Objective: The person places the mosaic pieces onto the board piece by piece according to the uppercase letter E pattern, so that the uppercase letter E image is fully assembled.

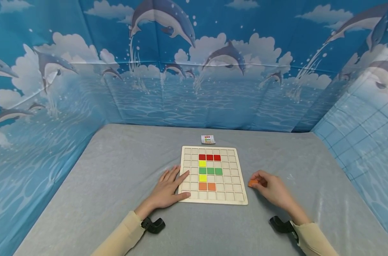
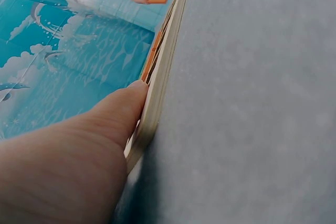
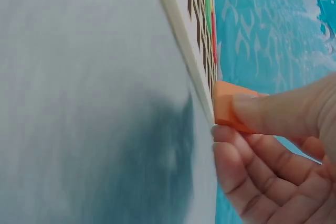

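Observation:
A pale wooden grid board point(image 1: 229, 177) lies on the grey cloth. Set in its cells are red tiles point(image 1: 210, 157) in a row of three, a green row point(image 1: 210, 171), two single yellow tiles point(image 1: 202, 163) and two orange tiles point(image 1: 211, 186). My left hand point(image 1: 168, 188) rests with spread fingers at the board's left edge, thumb and forefinger lying over the rim. Just off the right edge, my right hand point(image 1: 270, 186) pinches another orange tile point(image 3: 227, 103) between thumb and fingers, close above the cloth.
Behind the board lies a small card point(image 1: 208, 139) printed with a coloured grid pattern. Grey cloth point(image 1: 117, 170) covers the table. A blue dolphin-print curtain point(image 1: 181, 99) hangs round the back and sides. A black strap device point(image 1: 153, 225) is on each wrist.

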Available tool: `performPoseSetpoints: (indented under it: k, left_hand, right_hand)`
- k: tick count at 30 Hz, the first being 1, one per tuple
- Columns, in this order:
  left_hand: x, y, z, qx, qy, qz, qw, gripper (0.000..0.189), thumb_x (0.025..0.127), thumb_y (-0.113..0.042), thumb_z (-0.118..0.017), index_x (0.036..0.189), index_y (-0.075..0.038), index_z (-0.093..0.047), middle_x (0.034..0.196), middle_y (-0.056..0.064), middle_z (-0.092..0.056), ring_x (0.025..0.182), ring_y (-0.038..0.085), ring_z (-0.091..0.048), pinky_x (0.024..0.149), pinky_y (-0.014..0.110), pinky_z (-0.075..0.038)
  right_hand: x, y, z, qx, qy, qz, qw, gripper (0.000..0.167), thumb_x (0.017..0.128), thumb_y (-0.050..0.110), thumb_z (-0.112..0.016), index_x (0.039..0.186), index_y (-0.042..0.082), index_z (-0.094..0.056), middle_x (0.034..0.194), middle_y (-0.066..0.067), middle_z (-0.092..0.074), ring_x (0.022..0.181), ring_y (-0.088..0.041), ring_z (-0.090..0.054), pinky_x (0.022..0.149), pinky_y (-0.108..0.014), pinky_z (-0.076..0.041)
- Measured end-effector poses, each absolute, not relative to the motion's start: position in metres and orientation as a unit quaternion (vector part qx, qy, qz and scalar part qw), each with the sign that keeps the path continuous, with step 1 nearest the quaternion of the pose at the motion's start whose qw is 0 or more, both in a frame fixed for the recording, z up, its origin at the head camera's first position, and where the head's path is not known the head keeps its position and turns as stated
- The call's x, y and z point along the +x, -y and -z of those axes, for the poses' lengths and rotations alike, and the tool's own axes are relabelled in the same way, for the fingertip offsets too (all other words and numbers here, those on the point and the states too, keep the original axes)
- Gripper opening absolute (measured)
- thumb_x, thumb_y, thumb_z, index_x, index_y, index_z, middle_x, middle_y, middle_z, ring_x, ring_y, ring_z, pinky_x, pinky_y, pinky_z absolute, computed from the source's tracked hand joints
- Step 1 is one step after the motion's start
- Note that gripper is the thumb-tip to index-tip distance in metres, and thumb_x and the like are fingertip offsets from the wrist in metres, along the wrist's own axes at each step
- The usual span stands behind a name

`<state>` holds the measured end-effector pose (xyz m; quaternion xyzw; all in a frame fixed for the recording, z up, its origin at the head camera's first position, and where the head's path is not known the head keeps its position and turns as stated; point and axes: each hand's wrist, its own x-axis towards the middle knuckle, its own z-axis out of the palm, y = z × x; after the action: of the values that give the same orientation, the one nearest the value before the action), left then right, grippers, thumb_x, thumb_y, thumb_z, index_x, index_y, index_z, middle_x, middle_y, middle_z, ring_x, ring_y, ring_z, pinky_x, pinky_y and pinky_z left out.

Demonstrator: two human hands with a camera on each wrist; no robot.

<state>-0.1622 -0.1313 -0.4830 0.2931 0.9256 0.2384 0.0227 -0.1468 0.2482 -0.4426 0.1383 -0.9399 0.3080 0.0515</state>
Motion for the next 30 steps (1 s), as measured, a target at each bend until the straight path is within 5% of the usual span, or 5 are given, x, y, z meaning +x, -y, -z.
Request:
performPoseSetpoints:
  k: [14,30]
  left_hand:
    - [-0.163,0.131,0.485,0.291,-0.927,-0.235,0.022,0.075,0.092,-0.060,-0.046,0.152,-0.020,-0.026,0.157,0.014,-0.010,0.143,0.026,-0.003,0.111,0.047,0.000]
    - [-0.164,0.132,0.487,0.291,-0.928,-0.232,0.018,0.076,0.091,-0.061,-0.047,0.152,-0.020,-0.027,0.157,0.013,-0.010,0.143,0.027,-0.003,0.111,0.047,0.000]
  right_hand:
    - [-0.151,-0.196,0.442,0.170,0.913,-0.371,-0.018,0.014,0.082,0.003,-0.074,0.091,0.012,-0.067,0.080,0.007,-0.062,0.068,-0.009,-0.057,0.059,-0.026,-0.048]
    - [-0.166,-0.173,0.450,0.234,0.890,-0.391,-0.025,0.010,0.083,0.006,-0.073,0.085,0.013,-0.067,0.074,0.007,-0.060,0.063,-0.009,-0.053,0.056,-0.024,-0.046]
